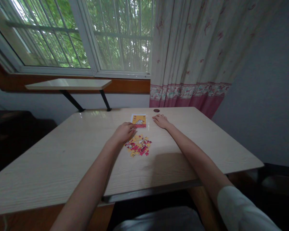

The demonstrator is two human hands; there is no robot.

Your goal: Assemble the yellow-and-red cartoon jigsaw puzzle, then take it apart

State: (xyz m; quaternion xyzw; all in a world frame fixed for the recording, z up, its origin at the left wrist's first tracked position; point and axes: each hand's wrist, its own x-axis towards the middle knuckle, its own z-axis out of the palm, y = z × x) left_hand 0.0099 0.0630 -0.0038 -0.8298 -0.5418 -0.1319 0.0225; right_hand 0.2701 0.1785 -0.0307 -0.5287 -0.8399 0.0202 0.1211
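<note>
A heap of loose jigsaw puzzle pieces (139, 146) in yellow, red and white lies in the middle of the desk. Just beyond it is a small picture card (139, 120), yellow with a red lower band, a white animal figure and a white border. My left hand (124, 132) reaches to the card's lower left corner, fingers stretched out and thumb apart, at the upper left edge of the heap. Whether its fingertips touch the card I cannot tell. To the right of the card, my right hand (161, 121) lies palm down on the desk, fingers extended, holding nothing.
The pale wood desk (62, 160) has a round dark cable hole (156, 110) near its back edge. A raised shelf (72, 84) on black legs stands at the back left. Behind are a barred window (121, 35) and a patterned curtain (190, 57).
</note>
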